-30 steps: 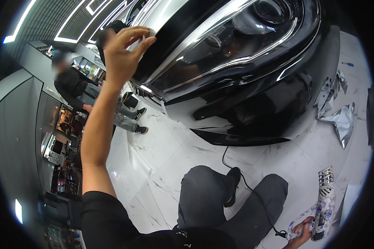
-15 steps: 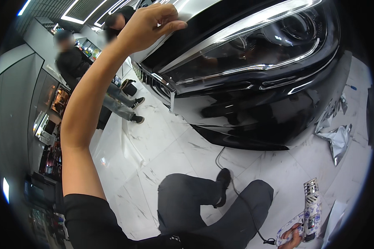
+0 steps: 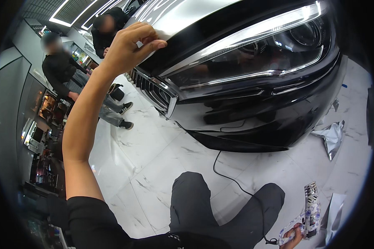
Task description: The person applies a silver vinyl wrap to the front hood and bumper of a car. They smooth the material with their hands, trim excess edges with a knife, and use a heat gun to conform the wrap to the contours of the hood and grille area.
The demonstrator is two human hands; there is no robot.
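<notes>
My left hand [image 3: 135, 47] is raised at the front edge of the car's hood [image 3: 174, 20], above the grille [image 3: 151, 91]. Its fingers are curled toward the thumb; whatever lies between them, if anything, is too small to make out. Low on the right, my right hand [image 3: 293, 237] grips the handle of a heat gun [image 3: 311, 218] with a white and purple floral pattern. The metal nozzle points up, away from me. A black cord [image 3: 237, 182] runs from the handle toward the car. Right of my left hand is the headlight [image 3: 253, 54], over the glossy black bumper [image 3: 245, 120].
Two people stand beyond my left arm: one person in dark clothes [image 3: 56, 70] and another person [image 3: 106, 31] by the hood. Crumpled silver film [image 3: 331, 139] lies on the marble-patterned floor [image 3: 153, 166] at the right. My knees [image 3: 191, 186] are below the bumper.
My left hand has moved a little left and down in the view, along with my shifting viewpoint. More of the grille and hood shows. My right hand keeps hold of the heat gun.
</notes>
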